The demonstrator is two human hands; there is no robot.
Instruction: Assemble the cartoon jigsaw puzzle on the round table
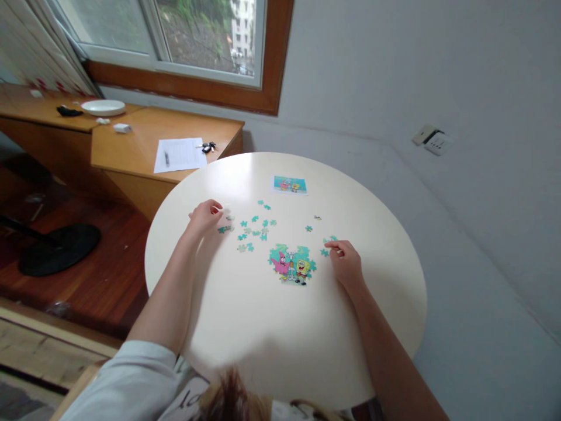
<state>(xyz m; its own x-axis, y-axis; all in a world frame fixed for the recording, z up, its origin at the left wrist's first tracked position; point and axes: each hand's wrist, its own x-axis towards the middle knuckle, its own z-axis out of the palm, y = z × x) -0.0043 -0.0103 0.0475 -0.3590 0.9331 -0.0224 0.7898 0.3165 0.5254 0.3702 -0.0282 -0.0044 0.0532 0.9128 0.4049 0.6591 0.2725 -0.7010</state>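
Note:
My left hand point(205, 217) is over the table's left side, its fingers pinched on a small pale puzzle piece point(217, 209) seen nearly edge-on. Just right of it lie several loose teal puzzle pieces point(256, 233). My right hand point(347, 262) rests at the right, fingers curled with the index reaching forward; what is under the fingertips is too small to make out. Touching or close to that index finger are teal pieces point(324, 252). Between the hands sits a partly joined puzzle point(291, 266) with a pink starfish and a yellow sponge character.
The round white table point(245, 327) carries a small reference picture card point(289, 185) at the back. Two single pieces, one of them a teal piece point(309, 228), lie above the joined puzzle. Beyond, a wooden desk point(131, 131) holds paper point(179, 155), keys point(208, 147) and a white plate point(104, 107).

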